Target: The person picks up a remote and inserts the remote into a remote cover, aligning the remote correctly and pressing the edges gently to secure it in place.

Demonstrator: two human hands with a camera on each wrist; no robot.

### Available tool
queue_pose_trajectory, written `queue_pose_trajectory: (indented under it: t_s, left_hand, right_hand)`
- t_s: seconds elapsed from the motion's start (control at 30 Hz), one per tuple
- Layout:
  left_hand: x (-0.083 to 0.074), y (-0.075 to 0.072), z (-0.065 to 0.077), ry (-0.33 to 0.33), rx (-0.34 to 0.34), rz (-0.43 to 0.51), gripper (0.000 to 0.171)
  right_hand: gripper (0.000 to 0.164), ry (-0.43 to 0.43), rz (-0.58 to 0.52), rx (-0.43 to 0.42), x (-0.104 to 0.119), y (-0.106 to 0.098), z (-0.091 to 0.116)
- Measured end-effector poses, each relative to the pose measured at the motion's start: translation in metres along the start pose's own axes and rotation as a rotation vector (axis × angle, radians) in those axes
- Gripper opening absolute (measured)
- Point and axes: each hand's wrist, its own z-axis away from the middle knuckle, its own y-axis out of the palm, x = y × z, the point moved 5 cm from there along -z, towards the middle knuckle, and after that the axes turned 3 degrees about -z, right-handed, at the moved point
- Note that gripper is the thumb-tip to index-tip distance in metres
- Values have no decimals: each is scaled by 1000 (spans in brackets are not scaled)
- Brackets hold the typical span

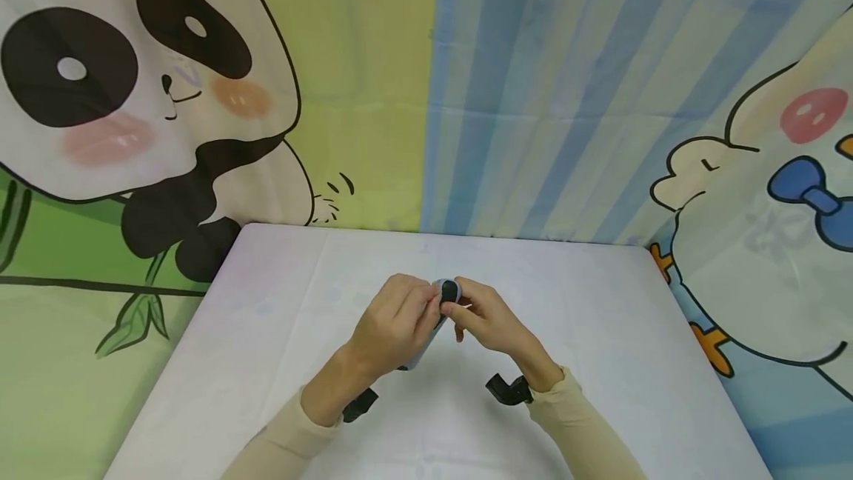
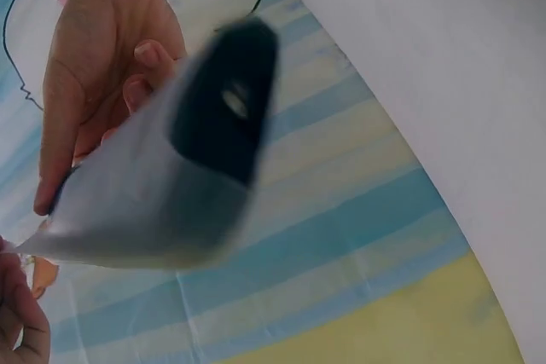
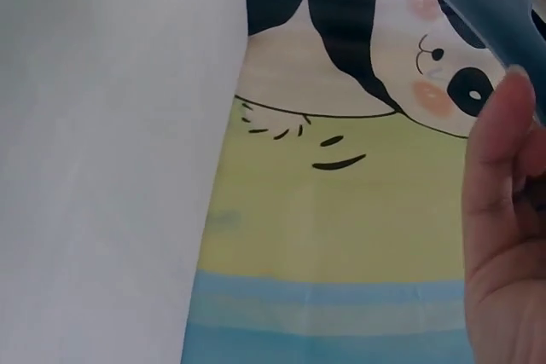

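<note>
Both hands meet over the middle of the white table around a long grey-blue object point(image 1: 422, 350) with black patches; its kind I cannot tell. It is tilted, its rounded upper end between the fingertips. My left hand point(image 1: 395, 321) pinches it near that end, covering much of its side. In the left wrist view the object point(image 2: 136, 202) is blurred, showing a dark end with a small pale spot; its other end narrows toward left-hand fingers point(image 2: 19, 313). My right hand point(image 1: 489, 317) pinches the upper end from the right, and its thumb point(image 3: 508, 117) overlaps the object's edge point(image 3: 486, 6).
The white table point(image 1: 320, 421) ends at a back edge against a printed curtain point(image 1: 360, 95) with a panda, stripes and a chick. Black straps point(image 1: 509, 390) are on both wrists, below light sleeves point(image 1: 586, 428).
</note>
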Motion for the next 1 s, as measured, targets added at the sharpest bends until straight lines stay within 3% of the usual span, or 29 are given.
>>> queue_pose_trajectory:
  t_s: [0.13,0.33,0.43,0.5,0.6,0.67,0.73,0.87,1.0]
  left_hand:
    - [-3,5,3,107,37,-50,13]
    - [8,8,9,19,140,46,17]
    - [14,8,18,-85,156,127,24]
    - [19,11,26,-208,198,214,37]
    - [26,20,40,-459,341,405,54]
    - [29,28,50,-613,459,517,53]
    - [30,34,58,-719,553,620,45]
    - [35,40,71,-804,660,753,33]
    - [41,40,83,-821,747,855,27]
  right_hand:
    - [7,15,-93,-11,-19,-4,7]
    - [15,-8,-176,-35,-34,-7,14]
    - [15,-14,-169,-69,-33,-7,15]
    - [13,-21,-163,-104,-32,-7,15]
    - [10,-19,-140,-167,-32,-8,15]
    - [7,8,-129,-198,-34,-7,14]
    - [6,48,-120,-203,-36,-7,14]
    - [8,143,-32,-197,-39,-9,15]
    - [14,176,82,-204,-36,-19,16]
